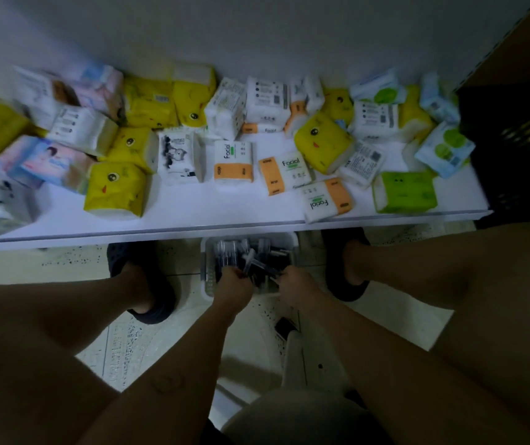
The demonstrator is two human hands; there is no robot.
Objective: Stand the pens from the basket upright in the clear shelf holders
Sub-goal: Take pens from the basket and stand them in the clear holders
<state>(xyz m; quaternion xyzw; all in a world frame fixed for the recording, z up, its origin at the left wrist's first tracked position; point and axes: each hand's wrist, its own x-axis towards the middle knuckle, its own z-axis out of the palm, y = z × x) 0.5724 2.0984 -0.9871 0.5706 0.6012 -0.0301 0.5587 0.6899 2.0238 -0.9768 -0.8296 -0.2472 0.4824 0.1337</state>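
A white basket [206,252] sits on the floor between my feet, partly under the shelf's front edge, holding several dark pens [251,255]. Both my hands reach down into it. My left hand [233,284] is closed over pens at the basket's near left side. My right hand [296,281] is closed around pens at the near right. The image is blurred, so how many pens each hand holds cannot be made out. No clear holders are in view.
A low white shelf [225,216] crosses the view, covered with several tissue packs [116,191]. A black crate [520,149] stands at the right. My knees fill both sides, and a white stool [299,358] is below me.
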